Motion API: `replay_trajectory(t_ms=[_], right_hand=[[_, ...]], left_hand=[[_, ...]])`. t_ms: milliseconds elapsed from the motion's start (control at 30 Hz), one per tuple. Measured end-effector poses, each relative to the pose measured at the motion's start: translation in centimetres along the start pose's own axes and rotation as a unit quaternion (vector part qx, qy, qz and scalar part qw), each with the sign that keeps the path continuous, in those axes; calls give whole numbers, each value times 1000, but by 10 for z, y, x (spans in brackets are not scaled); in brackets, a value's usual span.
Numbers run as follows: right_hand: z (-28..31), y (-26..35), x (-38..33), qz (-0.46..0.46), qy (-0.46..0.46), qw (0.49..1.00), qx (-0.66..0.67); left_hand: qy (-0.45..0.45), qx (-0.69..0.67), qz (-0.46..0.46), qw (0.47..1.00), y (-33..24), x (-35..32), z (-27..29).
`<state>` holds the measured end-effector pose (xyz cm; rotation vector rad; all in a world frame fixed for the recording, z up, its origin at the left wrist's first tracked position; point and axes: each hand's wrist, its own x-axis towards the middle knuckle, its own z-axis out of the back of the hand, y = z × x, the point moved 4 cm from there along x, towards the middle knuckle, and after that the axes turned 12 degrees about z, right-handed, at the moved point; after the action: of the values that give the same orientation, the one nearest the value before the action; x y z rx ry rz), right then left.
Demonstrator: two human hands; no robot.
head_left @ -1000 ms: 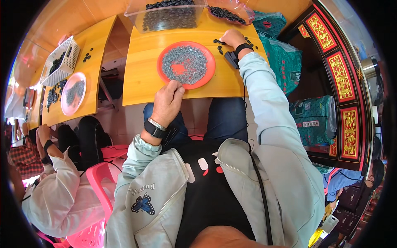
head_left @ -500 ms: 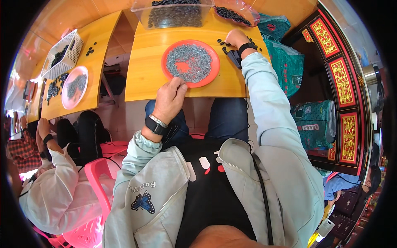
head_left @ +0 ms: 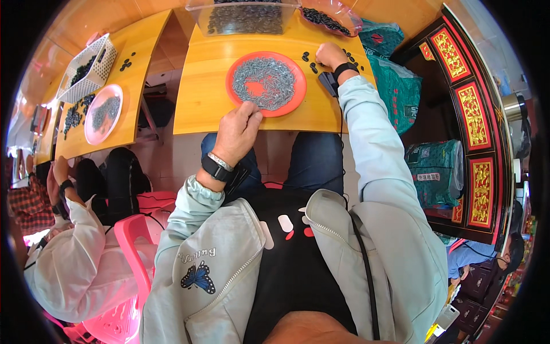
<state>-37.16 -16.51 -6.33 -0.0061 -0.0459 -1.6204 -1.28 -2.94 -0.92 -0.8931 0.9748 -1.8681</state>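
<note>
A round red plate (head_left: 300, 92) lies on the yellow wooden table (head_left: 197, 94), spread with many small grey metal screws or nails. At its near edge is my left hand (head_left: 238, 133), thumb and forefinger pressed together; whatever they hold is too small to make out. My right hand (head_left: 331, 56) rests closed on the table to the right of the plate, its fingertips turned away. Several small black oval pieces (head_left: 309, 60) lie on both sides of it. Any piece inside that hand is hidden.
Behind the plate stand a clear bin (head_left: 246, 22) of black pieces and a pink dish (head_left: 326, 22) of more. Green bags (head_left: 395, 92) are at the right, beside a carved cabinet (head_left: 475, 114). At left, another person works near a white basket (head_left: 91, 69) and a pale plate (head_left: 103, 117).
The view has shifted slightly. My right hand has moved a little toward me among the black pieces. My left hand stays pinched at the plate's near edge.
</note>
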Motion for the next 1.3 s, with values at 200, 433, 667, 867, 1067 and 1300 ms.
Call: replay_trajectory(t_ms=[200, 433, 667, 867, 1067, 1300], right_hand=[[12, -10, -23, -38, -52, 946, 318], [5, -21, -30, -23, -80, 942, 326], [28, 2, -39, -21, -117, 911, 396], [62, 55, -67, 16, -73, 808, 584], [70, 148, -106, 129, 28, 764, 631], [58, 197, -140, 207, 72, 747, 627]], left_hand=[[-2, -6, -2, 1000, 6, 0, -1], [5, -7, -8, 1000, 3, 0, -4], [3, -10, -1, 1000, 4, -2, -1], [20, -59, 34, 997, 14, 1, -7], [79, -223, 152, 960, 27, 4, -11], [181, -331, 233, 896, 30, -2, -23]])
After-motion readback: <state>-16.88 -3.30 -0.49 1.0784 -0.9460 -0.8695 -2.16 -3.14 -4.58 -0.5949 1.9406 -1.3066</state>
